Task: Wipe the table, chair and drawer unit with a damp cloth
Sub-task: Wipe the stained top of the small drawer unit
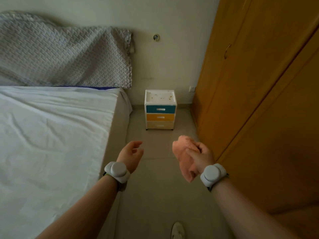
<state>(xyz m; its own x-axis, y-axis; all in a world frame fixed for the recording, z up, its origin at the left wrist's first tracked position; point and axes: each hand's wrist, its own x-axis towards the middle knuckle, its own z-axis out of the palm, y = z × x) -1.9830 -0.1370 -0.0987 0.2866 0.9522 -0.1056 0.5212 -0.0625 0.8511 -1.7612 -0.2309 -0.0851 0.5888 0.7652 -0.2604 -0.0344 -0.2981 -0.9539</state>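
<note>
A small white drawer unit (160,109) stands on the floor against the far wall, with a blue, a yellow and a cream drawer. Its recessed top carries brown stains. My right hand (200,155) grips a crumpled pink cloth (183,152), held in the air well short of the unit. My left hand (132,155) hangs beside it, fingers loosely curled, holding nothing. Both wrists wear white bands. No table or chair is in view.
A bed (51,135) with a white sheet fills the left side, a grey quilted cover (65,56) draped over its head. A tall wooden wardrobe (259,100) lines the right. A tiled floor aisle (155,195) runs between them to the unit. A shoe tip (177,230) shows below.
</note>
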